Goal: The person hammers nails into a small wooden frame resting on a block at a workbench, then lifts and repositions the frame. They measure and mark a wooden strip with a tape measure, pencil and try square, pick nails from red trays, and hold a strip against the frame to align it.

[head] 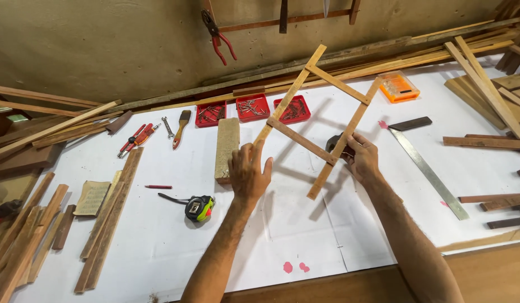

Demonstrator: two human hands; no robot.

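While held above the white bench, the pale slatted wooden frame [319,118] could rack at its joints.
Left hand [249,174] pinches one long rail's lower end; right hand [361,159] grips the other rail, so uneven pull may twist it.

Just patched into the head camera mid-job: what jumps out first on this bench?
The wooden slat frame, held up above the middle of the white bench by the left hand and the right hand. Behind it, three red trays of nails line the back edge, with red pliers hanging on the wall. A green tape measure lies left of the left forearm.
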